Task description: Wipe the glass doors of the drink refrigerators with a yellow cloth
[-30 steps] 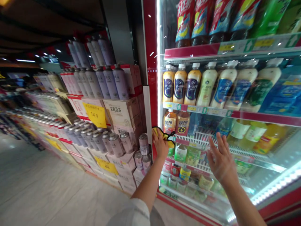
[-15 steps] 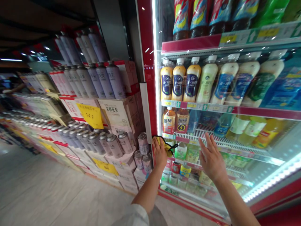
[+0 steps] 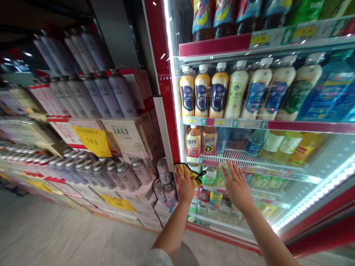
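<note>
My left hand point(image 3: 185, 183) presses a yellow cloth point(image 3: 196, 178) with a black edge and loop against the left side of a glass-fronted drinks fridge, by its red frame point(image 3: 166, 125). The fingers lie over the cloth, and part of it is hidden beneath them. To the right, my right hand point(image 3: 237, 186) has its fingers spread and stretched upward in front of the glass, with nothing in it. Whether its palm touches the glass I cannot tell. Behind the hands, bottles stand on wire shelves, among them an orange drink bottle point(image 3: 193, 142).
Left of the fridge, stacked cartons point(image 3: 124, 135) carry tall purple cans point(image 3: 122, 94) and shorter cans point(image 3: 127, 177). Several small cans point(image 3: 163, 170) stand close to my left forearm. A yellow price sign point(image 3: 93, 141) hangs on the cartons. Grey floor point(image 3: 83, 240) lies below.
The whole scene has shifted a little leftward in view. My left hand and the cloth sit slightly farther right against the fridge frame. My right hand stays spread.
</note>
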A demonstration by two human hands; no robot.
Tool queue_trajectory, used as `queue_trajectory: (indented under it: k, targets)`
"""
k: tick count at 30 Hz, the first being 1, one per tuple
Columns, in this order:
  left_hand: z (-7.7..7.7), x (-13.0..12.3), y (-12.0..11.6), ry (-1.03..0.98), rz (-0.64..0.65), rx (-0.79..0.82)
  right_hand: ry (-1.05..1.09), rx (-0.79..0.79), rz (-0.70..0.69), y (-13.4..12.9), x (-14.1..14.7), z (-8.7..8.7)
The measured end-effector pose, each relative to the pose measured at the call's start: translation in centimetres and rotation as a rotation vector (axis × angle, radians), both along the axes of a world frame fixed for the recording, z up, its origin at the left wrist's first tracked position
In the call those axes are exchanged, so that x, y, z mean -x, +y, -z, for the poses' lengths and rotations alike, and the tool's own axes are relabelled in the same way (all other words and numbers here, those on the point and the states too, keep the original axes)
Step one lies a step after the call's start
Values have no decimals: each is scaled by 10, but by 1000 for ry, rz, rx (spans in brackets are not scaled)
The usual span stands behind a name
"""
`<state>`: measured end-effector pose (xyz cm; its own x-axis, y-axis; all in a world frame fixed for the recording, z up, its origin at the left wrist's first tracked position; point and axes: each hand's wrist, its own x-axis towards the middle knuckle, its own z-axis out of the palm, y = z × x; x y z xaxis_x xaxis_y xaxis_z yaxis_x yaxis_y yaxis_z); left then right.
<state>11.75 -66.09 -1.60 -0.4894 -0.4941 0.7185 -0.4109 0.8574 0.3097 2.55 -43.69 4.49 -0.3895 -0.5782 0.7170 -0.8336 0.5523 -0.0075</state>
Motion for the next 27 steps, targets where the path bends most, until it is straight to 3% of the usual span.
queue_trajectory:
  k: [4, 6, 8, 11, 13, 15, 19, 21, 25, 27]
  targets:
    - [-31, 17, 0, 9, 113, 141, 2, -3, 37, 3, 0, 9]
    - [-40, 24, -2, -10, 150, 238, -17, -2, 47, 2, -2, 13]
    - [-30, 23, -6, -36, 158, 314, -31, -4, 50, 0, -3, 20]
    - [2, 11, -14, -77, 221, 423, -38, -34, 51, 5, -3, 35]
    - [15, 8, -17, -60, 258, 458, -39, -66, 53, 13, 0, 43]
    - [9, 16, -12, -6, 270, 458, -45, -80, 68, 23, 3, 48]
    - [-31, 53, 20, 73, 310, 474, -74, -27, 129, 37, 8, 48]
    - [-42, 64, 37, 57, 397, 544, -80, -15, 137, 38, 10, 48]
    - [-33, 54, 37, 34, 604, 695, -73, -46, 133, 48, 17, 49]
    - [-29, 45, 26, 67, 596, 675, -74, -55, 158, 62, 23, 49]
